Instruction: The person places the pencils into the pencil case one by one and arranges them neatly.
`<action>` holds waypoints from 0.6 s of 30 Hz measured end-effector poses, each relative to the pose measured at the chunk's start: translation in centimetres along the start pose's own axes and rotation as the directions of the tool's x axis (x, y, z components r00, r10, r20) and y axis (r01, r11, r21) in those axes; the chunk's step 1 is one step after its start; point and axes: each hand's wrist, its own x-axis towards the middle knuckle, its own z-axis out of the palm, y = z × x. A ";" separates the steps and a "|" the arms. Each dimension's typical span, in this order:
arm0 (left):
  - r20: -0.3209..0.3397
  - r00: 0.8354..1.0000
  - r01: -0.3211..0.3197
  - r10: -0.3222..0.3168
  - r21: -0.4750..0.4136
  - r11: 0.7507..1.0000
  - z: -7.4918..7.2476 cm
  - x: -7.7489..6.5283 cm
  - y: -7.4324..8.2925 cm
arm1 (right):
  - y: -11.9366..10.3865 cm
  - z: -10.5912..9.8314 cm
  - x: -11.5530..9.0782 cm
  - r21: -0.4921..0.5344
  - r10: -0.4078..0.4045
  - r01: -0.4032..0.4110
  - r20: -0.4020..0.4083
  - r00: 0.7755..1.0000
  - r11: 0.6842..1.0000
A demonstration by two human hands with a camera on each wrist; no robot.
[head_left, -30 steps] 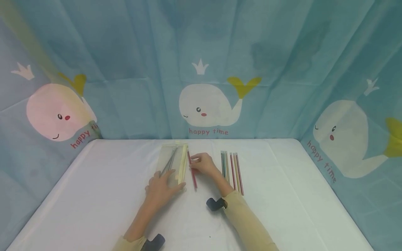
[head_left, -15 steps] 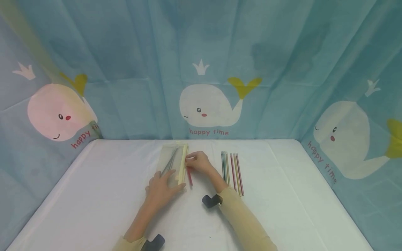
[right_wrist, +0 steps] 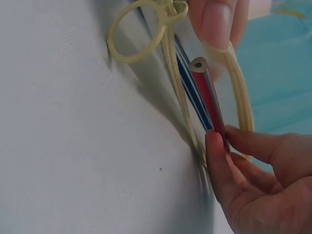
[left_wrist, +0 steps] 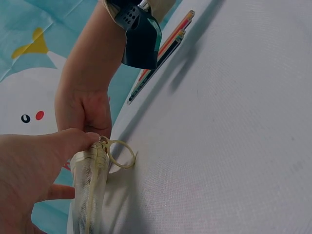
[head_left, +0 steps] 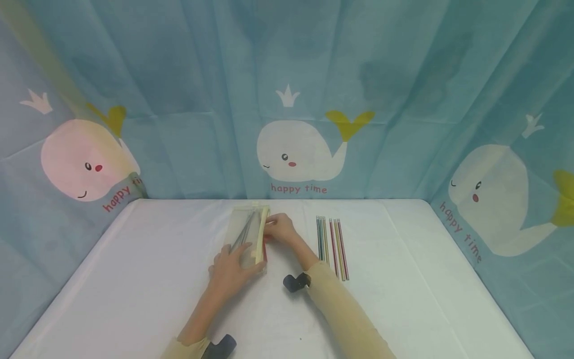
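Observation:
A translucent mesh pencil case with a cream zip stands near the back of the white table. My left hand grips its near end; in the left wrist view the thumb lies on top, beside the ring-shaped zip pull. Dark pencils show through the mesh. My right hand pinches a red pencil between thumb and fingers at the case's parted zip edge. In the right wrist view this pencil lies between the two zip edges, next to a blue pencil inside.
To the right lie two groups of several pencils side by side, dark and gold ones and red and gold ones. A blue whale-print curtain hangs behind the white tabletop.
My right hand has moved left with the red pencil, from beside the case to its zip edge, and the case now covers most of the pencil. The left hand has stayed in place.

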 end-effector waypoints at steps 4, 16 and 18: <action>-0.001 1.000 0.000 0.000 -0.003 1.000 0.0 0.0 0.0 | 0.0 0.3 0.2 0.013 0.013 -0.013 -0.015 1.000 1.000; 0.001 1.000 0.001 -0.001 -0.006 1.000 0.0 0.0 -0.1 | 0.3 1.5 0.7 0.060 -0.016 0.018 -0.021 1.000 0.998; 0.004 1.000 0.003 -0.003 -0.007 1.000 -0.1 0.1 0.0 | 0.2 1.6 0.7 0.058 -0.029 0.030 -0.022 0.999 0.998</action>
